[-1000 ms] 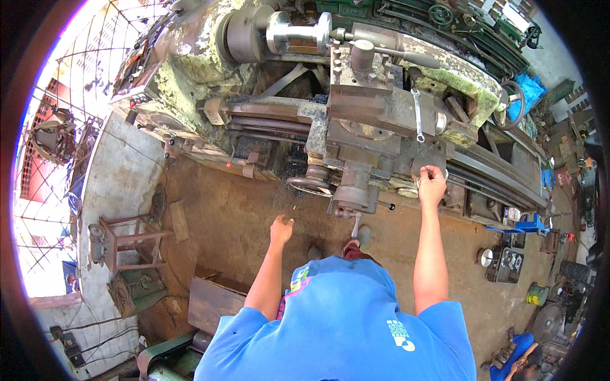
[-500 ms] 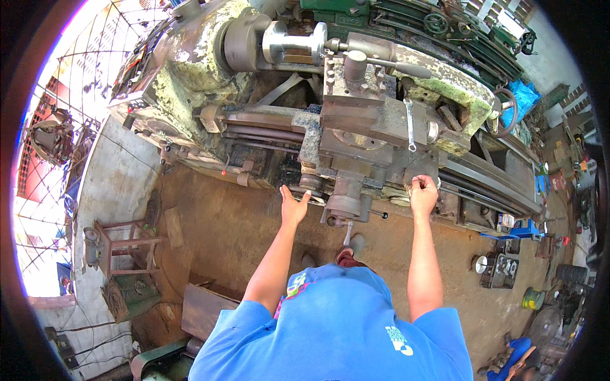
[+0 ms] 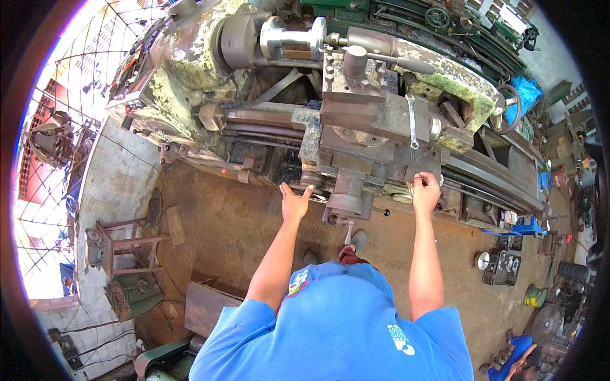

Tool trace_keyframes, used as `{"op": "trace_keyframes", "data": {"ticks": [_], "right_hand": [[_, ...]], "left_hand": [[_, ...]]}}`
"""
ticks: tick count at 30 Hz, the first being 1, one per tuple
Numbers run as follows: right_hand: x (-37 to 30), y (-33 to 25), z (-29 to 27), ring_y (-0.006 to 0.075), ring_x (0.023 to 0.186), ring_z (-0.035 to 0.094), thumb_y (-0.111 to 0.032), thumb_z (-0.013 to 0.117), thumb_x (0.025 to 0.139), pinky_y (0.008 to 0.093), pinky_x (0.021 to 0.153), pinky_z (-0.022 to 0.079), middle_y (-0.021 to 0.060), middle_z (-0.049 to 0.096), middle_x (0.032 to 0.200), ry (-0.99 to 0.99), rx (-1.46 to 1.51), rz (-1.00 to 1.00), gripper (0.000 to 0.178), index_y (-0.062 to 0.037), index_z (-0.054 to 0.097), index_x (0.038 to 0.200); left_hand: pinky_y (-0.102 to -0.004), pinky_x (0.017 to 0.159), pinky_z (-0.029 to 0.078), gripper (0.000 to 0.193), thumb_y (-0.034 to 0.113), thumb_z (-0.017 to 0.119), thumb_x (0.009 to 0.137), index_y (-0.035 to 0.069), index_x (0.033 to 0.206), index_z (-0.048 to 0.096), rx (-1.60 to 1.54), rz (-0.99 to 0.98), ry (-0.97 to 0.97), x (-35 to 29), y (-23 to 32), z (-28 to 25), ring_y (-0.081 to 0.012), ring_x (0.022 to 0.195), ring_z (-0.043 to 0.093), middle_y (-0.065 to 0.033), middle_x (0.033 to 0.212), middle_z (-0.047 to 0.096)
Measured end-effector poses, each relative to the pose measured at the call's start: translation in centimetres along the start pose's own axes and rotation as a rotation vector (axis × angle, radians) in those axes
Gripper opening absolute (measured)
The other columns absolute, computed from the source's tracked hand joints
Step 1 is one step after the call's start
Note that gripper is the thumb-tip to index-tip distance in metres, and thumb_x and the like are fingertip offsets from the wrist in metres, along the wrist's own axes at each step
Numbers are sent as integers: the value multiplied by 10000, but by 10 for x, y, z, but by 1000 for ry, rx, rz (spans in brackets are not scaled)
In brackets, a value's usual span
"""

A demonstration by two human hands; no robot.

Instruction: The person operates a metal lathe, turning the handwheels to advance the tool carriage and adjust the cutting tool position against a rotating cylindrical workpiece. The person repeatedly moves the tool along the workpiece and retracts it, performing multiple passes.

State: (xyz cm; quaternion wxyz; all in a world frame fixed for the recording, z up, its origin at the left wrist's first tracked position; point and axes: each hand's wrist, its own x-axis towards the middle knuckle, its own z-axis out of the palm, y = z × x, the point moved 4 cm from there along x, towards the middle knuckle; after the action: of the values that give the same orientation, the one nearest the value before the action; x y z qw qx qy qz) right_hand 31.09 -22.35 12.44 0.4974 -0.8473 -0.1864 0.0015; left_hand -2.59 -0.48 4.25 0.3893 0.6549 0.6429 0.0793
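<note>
In front of me stands a worn metal lathe. My left hand (image 3: 295,203) is at the rim of a handwheel (image 3: 314,180) on the carriage front, thumb and fingers spread apart. My right hand (image 3: 426,192) is closed at the right side of the carriage, its fingertips pinched on a small part they mostly hide. Between my hands, a cross-slide crank handle (image 3: 349,232) points toward me. A shiny spool-shaped metal workpiece (image 3: 293,39) sits between the chuck (image 3: 240,41) and the tailstock (image 3: 372,43). A square tool post (image 3: 354,79) stands on the carriage.
A combination wrench (image 3: 413,122) lies on the carriage, right of the tool post. A small wooden stand (image 3: 130,244) is on the floor at left. A black crate (image 3: 506,267) stands at right. Another green lathe (image 3: 413,25) is behind; a person's blue-clothed leg (image 3: 518,352) shows at lower right.
The view has shifted slightly. Both hands keep nearly the same places on the carriage, and the wrench lies as before.
</note>
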Motion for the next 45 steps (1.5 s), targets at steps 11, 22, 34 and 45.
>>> {"op": "trace_keyframes", "data": {"ticks": [11, 22, 34, 45], "right_hand": [[3, -2, 0, 122, 635, 602, -164, 705, 860, 289, 633, 487, 48, 670, 706, 19, -6, -64, 137, -38, 682, 910], [0, -10, 7, 117, 618, 578, -154, 701, 859, 290, 619, 473, 48, 655, 690, -32, -103, -48, 148, -16, 671, 902], [-6, -11, -3, 152, 630, 622, -138, 690, 858, 310, 633, 497, 79, 677, 715, 14, -49, -43, 139, -26, 666, 937], [-6, -9, -1, 155, 624, 613, -133, 685, 865, 304, 632, 493, 75, 669, 703, 19, -49, -55, 128, -27, 668, 935]], "left_hand": [[-472, 916, 512, 430, 307, 535, 900, -3, 1172, 658, 24, -503, -105, 13, -232, -12, -365, 1137, 621, -251, 1232, 627], [-446, 916, 517, 403, 318, 590, 858, -47, 981, 707, 280, -380, -80, -28, -280, 7, -405, 1057, 647, -269, 1067, 674], [-400, 992, 451, 693, 332, 704, 805, -54, 1321, 450, -205, -52, 31, 26, -14, -11, -355, 1150, 604, -263, 1233, 618], [-387, 621, 526, 620, 547, 340, 1005, 16, 1291, 482, -680, -369, -464, 23, -9, 45, -281, 710, 693, -193, 1032, 698]]}}
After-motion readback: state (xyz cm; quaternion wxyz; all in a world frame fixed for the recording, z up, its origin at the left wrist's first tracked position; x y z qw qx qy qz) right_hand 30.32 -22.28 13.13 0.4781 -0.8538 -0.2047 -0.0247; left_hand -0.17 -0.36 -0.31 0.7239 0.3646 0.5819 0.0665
